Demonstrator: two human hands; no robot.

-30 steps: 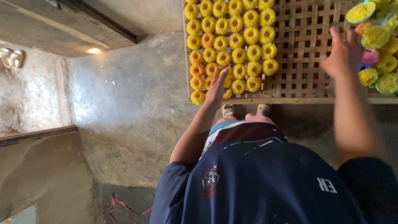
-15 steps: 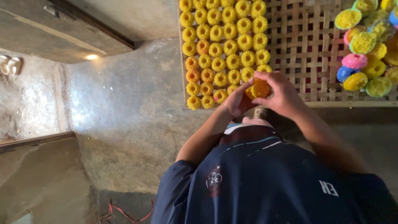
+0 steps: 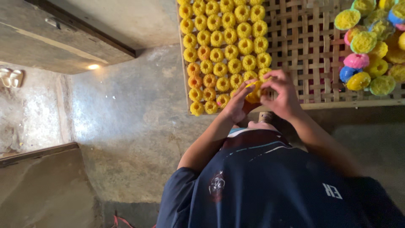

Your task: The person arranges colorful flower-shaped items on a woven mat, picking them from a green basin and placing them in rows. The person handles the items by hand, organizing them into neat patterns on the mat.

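My left hand (image 3: pixel 238 103) and my right hand (image 3: pixel 282 93) meet over the near edge of a woven bamboo tray (image 3: pixel 310 55). Together they hold one yellow ring-shaped piece (image 3: pixel 254 93), fingers pinched around it. Rows of yellow and orange ring pieces (image 3: pixel 223 46) fill the tray's left part, just beyond my hands. A loose heap of yellow, pink and blue pieces (image 3: pixel 369 46) lies on the tray's right end.
The tray rests on a grey concrete floor (image 3: pixel 130 126). A dark wooden beam (image 3: pixel 80 29) runs along the upper left. A pair of pale sandals (image 3: pixel 12 77) sits at the far left. My dark blue shirt (image 3: pixel 270 185) fills the lower frame.
My right hand came from the coloured heap at the right to meet my left hand, bringing a yellow piece. Both hands now work it at the tray's near edge.
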